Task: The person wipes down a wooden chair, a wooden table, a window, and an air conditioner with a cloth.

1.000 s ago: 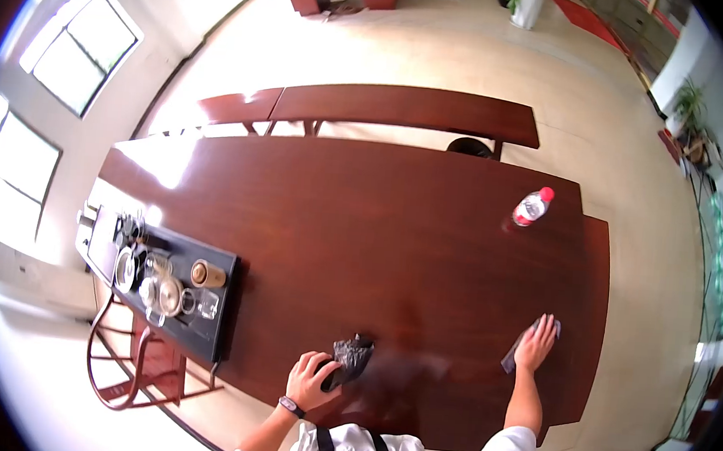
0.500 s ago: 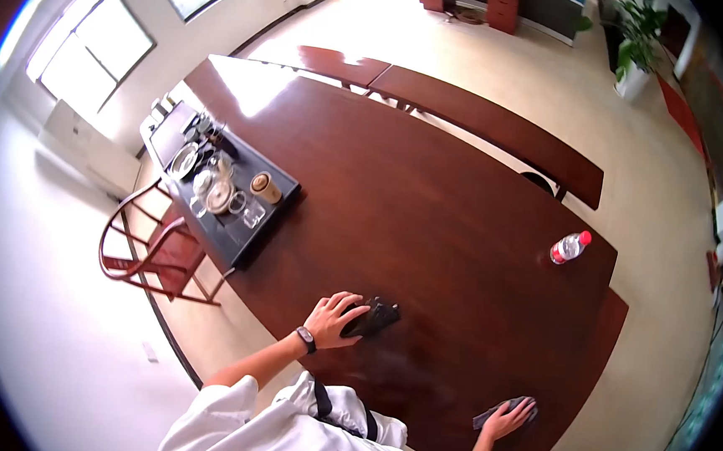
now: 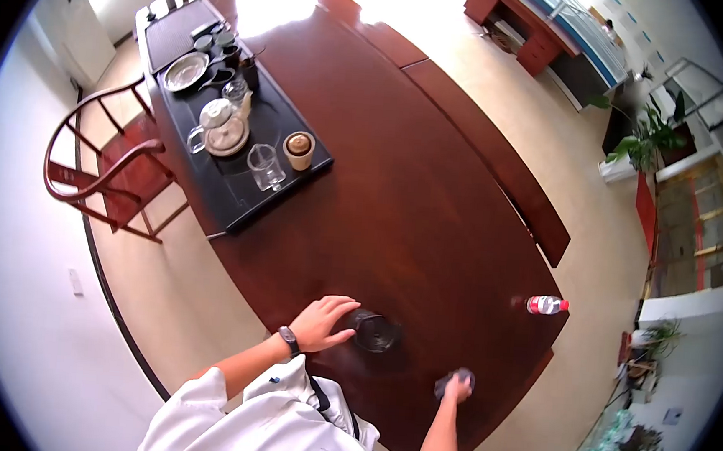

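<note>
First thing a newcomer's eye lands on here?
Probably the big red-brown table across the middle, with a black tray bearing a teapot at its upper left. Next, the red-capped bottle near the table's right edge. Then the hands low in view: left hand at a blurred dark object, right hand on a grey cloth.

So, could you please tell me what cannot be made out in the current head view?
In the head view:
- Right hand: blurred, leaving its grip on the grey cloth unclear.
- Black object: too blurred to identify, or to tell whether the left hand touches it.
- Bottle: label wording too small.
- White shirt: cut off by the bottom edge.
</note>
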Action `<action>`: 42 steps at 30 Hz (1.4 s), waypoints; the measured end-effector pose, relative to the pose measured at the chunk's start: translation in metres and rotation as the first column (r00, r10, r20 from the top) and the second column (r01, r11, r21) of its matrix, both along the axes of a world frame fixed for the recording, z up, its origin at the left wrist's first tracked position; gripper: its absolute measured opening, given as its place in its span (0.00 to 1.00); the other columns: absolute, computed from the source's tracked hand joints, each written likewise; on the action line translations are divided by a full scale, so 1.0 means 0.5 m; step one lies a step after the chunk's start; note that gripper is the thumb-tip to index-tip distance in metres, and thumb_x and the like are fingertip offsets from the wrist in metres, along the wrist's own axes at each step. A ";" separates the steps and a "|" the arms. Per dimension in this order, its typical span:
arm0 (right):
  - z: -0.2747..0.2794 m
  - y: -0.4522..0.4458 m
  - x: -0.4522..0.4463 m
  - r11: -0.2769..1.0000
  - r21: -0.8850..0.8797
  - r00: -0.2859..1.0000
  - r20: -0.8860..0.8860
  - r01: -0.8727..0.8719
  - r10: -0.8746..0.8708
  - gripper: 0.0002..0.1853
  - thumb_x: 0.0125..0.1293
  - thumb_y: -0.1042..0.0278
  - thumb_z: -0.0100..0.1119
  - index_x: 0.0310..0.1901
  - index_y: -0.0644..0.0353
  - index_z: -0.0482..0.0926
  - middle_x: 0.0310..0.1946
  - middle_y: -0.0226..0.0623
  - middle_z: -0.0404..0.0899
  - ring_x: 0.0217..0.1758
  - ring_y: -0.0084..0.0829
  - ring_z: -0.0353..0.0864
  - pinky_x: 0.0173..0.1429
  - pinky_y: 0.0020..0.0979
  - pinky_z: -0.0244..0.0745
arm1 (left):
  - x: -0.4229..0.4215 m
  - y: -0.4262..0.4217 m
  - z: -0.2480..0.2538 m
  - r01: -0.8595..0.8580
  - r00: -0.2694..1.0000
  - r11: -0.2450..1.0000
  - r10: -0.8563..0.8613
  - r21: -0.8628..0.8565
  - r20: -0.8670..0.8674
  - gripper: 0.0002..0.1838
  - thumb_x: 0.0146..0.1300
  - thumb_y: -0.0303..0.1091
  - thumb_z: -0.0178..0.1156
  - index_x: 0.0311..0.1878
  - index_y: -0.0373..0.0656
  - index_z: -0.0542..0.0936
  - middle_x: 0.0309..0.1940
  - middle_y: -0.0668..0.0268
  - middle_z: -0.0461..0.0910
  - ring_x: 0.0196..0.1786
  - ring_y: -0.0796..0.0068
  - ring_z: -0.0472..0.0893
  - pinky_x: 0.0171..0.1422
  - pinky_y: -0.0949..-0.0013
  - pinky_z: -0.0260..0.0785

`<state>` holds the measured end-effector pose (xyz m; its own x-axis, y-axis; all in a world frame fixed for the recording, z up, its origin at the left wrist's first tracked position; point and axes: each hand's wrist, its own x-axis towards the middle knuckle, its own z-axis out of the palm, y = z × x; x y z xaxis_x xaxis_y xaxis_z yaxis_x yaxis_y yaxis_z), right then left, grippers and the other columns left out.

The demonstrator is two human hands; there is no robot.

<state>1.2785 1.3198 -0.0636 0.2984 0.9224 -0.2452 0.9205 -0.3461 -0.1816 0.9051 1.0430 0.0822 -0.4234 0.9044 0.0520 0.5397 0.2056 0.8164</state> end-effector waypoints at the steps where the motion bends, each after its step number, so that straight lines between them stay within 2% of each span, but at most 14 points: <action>1: 0.035 0.027 -0.088 0.978 -0.007 0.977 0.033 -0.211 0.211 0.32 0.56 0.54 0.60 0.62 0.56 0.70 0.55 0.51 0.74 0.57 0.48 0.74 0.61 0.41 0.70 | -0.016 -0.035 -0.019 -0.033 0.999 0.999 0.033 -0.015 -0.033 0.29 0.60 0.47 0.58 0.62 0.45 0.68 0.58 0.56 0.70 0.60 0.55 0.69 0.61 0.56 0.63; 3: -0.016 0.102 -0.217 0.895 0.047 0.882 -0.157 -0.444 0.445 0.30 0.56 0.60 0.59 0.62 0.62 0.69 0.54 0.52 0.75 0.60 0.44 0.73 0.63 0.39 0.67 | -0.052 -0.112 -0.036 -0.107 0.994 0.987 0.104 -0.123 -0.026 0.27 0.61 0.44 0.58 0.61 0.44 0.69 0.56 0.56 0.72 0.59 0.55 0.70 0.62 0.57 0.64; 5: 0.029 0.112 -0.419 0.761 0.032 0.751 -0.142 -0.648 0.645 0.32 0.56 0.59 0.57 0.63 0.62 0.67 0.55 0.53 0.74 0.61 0.46 0.71 0.67 0.39 0.62 | -0.085 -0.189 -0.060 -0.185 0.982 0.965 0.188 -0.186 -0.001 0.26 0.60 0.43 0.58 0.59 0.44 0.70 0.53 0.56 0.73 0.56 0.55 0.71 0.59 0.58 0.65; 8: 0.033 0.087 -0.691 0.549 -0.045 0.550 -0.096 -0.835 0.829 0.34 0.53 0.56 0.59 0.64 0.53 0.67 0.64 0.57 0.61 0.68 0.52 0.60 0.70 0.42 0.59 | -0.119 -0.290 -0.066 -0.320 0.938 0.906 0.344 -0.277 0.043 0.23 0.58 0.39 0.59 0.57 0.45 0.71 0.49 0.58 0.75 0.53 0.56 0.73 0.55 0.59 0.68; 12: 0.063 -0.099 -0.970 0.249 0.094 0.246 -0.044 -0.964 0.968 0.33 0.50 0.63 0.60 0.62 0.51 0.68 0.60 0.53 0.63 0.61 0.56 0.64 0.64 0.47 0.65 | -0.148 -0.373 -0.086 -0.512 0.843 0.806 0.538 -0.297 0.007 0.21 0.56 0.35 0.62 0.53 0.45 0.73 0.44 0.61 0.77 0.48 0.61 0.76 0.52 0.60 0.69; 16: 0.073 -0.424 -1.037 -0.220 0.217 -0.227 -0.006 -0.951 0.974 0.19 0.52 0.73 0.52 0.48 0.53 0.73 0.48 0.46 0.67 0.49 0.50 0.67 0.48 0.46 0.72 | -0.186 -0.387 -0.079 -0.552 0.815 0.785 0.579 -0.281 0.017 0.17 0.55 0.31 0.62 0.50 0.44 0.74 0.41 0.62 0.78 0.46 0.62 0.77 0.51 0.62 0.70; 20: 0.051 -0.694 -0.949 -0.432 0.284 -0.478 -0.115 -0.856 0.871 0.17 0.54 0.68 0.54 0.48 0.52 0.74 0.51 0.45 0.67 0.54 0.49 0.67 0.51 0.39 0.73 | -0.208 -0.373 -0.072 -0.611 0.767 0.785 0.619 -0.099 0.171 0.08 0.55 0.26 0.60 0.39 0.41 0.78 0.32 0.63 0.79 0.38 0.63 0.79 0.44 0.65 0.72; 23: -0.052 -0.768 -0.871 -0.574 0.455 -0.661 -0.043 -0.680 0.749 0.18 0.56 0.66 0.56 0.50 0.54 0.73 0.52 0.40 0.70 0.55 0.41 0.68 0.55 0.32 0.72 | -0.218 -0.368 -0.070 -0.598 0.765 0.788 0.616 -0.148 0.187 0.06 0.56 0.28 0.60 0.38 0.42 0.78 0.33 0.64 0.79 0.39 0.64 0.79 0.44 0.66 0.72; 27: -0.025 -0.717 -0.841 -0.521 0.291 -0.597 -0.356 -0.802 0.719 0.14 0.55 0.69 0.54 0.45 0.54 0.76 0.45 0.40 0.73 0.52 0.37 0.72 0.49 0.37 0.72 | -0.217 -0.374 -0.078 -0.545 0.820 0.824 0.562 -0.153 0.106 0.08 0.58 0.30 0.59 0.41 0.43 0.78 0.33 0.64 0.78 0.40 0.65 0.78 0.45 0.66 0.72; 30: 0.030 -0.683 -0.812 -0.324 0.332 -0.447 -0.425 -0.886 0.787 0.13 0.54 0.71 0.54 0.43 0.57 0.76 0.42 0.39 0.74 0.49 0.37 0.74 0.49 0.37 0.72 | -0.200 -0.381 -0.118 -0.450 0.865 0.866 0.483 -0.218 0.133 0.12 0.58 0.31 0.59 0.45 0.43 0.77 0.38 0.63 0.78 0.44 0.63 0.77 0.48 0.65 0.71; 32: 0.062 -0.662 -0.787 -0.125 0.307 -0.270 -0.494 -0.943 0.827 0.12 0.54 0.72 0.56 0.42 0.60 0.76 0.43 0.39 0.74 0.48 0.39 0.75 0.50 0.39 0.73 | -0.182 -0.370 -0.145 -0.378 0.923 0.899 0.384 -0.220 -0.019 0.14 0.57 0.33 0.59 0.47 0.43 0.76 0.42 0.62 0.77 0.47 0.60 0.75 0.52 0.62 0.71; 34: 0.070 -0.643 -0.753 -0.086 0.265 -0.205 -0.459 -0.960 0.864 0.13 0.53 0.73 0.58 0.42 0.59 0.76 0.43 0.38 0.74 0.49 0.41 0.75 0.51 0.40 0.73 | -0.167 -0.352 -0.158 -0.316 0.941 0.924 0.334 -0.214 0.051 0.17 0.54 0.34 0.60 0.48 0.44 0.75 0.45 0.61 0.75 0.50 0.58 0.74 0.55 0.60 0.69; 38: 0.084 -0.598 -0.670 0.444 0.205 0.264 -0.566 -0.873 0.781 0.13 0.54 0.71 0.58 0.43 0.54 0.76 0.42 0.38 0.74 0.49 0.42 0.76 0.52 0.39 0.74 | -0.123 -0.299 -0.171 -0.189 0.977 0.938 0.149 -0.289 -0.154 0.24 0.47 0.34 0.62 0.51 0.46 0.73 0.45 0.59 0.73 0.49 0.55 0.73 0.52 0.57 0.72; 42: 0.069 -0.564 -0.550 0.586 0.232 0.397 -0.542 -0.777 0.741 0.13 0.53 0.71 0.59 0.42 0.54 0.76 0.42 0.38 0.74 0.49 0.42 0.75 0.52 0.40 0.73 | -0.029 -0.243 -0.199 0.031 0.967 0.940 -0.114 -0.340 -0.227 0.27 0.46 0.35 0.64 0.53 0.47 0.71 0.47 0.55 0.72 0.51 0.52 0.73 0.52 0.55 0.72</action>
